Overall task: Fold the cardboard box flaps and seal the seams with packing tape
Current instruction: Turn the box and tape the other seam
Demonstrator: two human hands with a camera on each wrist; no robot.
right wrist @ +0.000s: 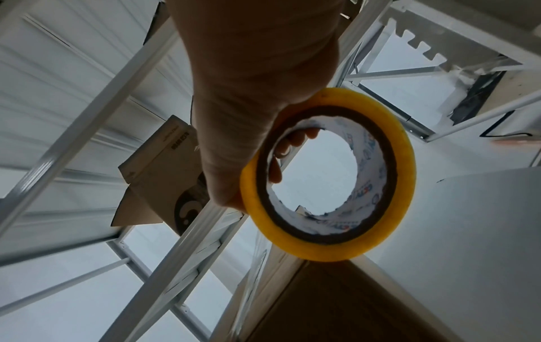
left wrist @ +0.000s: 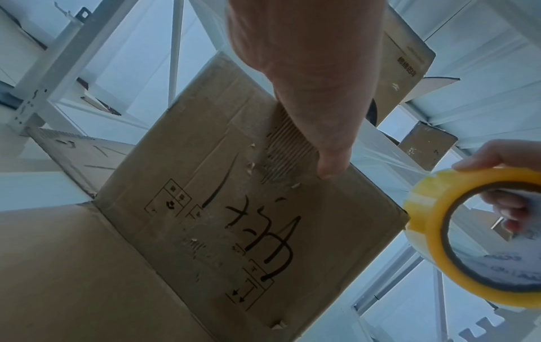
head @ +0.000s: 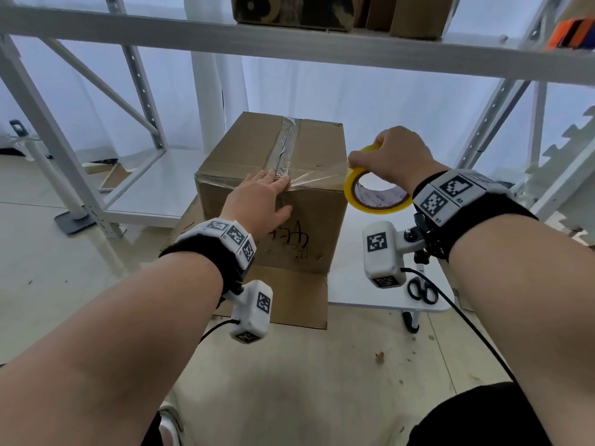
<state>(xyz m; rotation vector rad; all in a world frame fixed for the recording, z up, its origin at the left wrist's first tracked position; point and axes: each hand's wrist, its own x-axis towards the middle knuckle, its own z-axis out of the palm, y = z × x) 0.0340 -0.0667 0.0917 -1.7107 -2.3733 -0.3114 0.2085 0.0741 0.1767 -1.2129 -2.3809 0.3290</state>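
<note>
A brown cardboard box (head: pixel 309 217) stands on a small white table, its top flaps folded down and clear tape along the centre seam (head: pixel 283 146). My left hand (head: pixel 260 196) lies flat over the box's near top edge, fingers straight, thumb (left wrist: pixel 331 162) down the front face, pressing a strip of clear tape (head: pixel 318 180). That strip stretches right to a yellow tape roll (head: pixel 373 196), which my right hand (head: pixel 392 156) grips beside the box's right corner, fingers through the core (right wrist: pixel 292 143). The box's front face carries black handwriting (left wrist: pixel 263 233). One bottom flap (head: pixel 289 297) lies flat toward me.
Black scissors (head: pixel 422 290) lie on the white table (head: pixel 363 284) right of the box. A white metal shelf frame (head: pixel 289 46) stands behind and above, with cardboard boxes (head: pixel 293 11) on its upper shelf. Pale wooden floor lies below.
</note>
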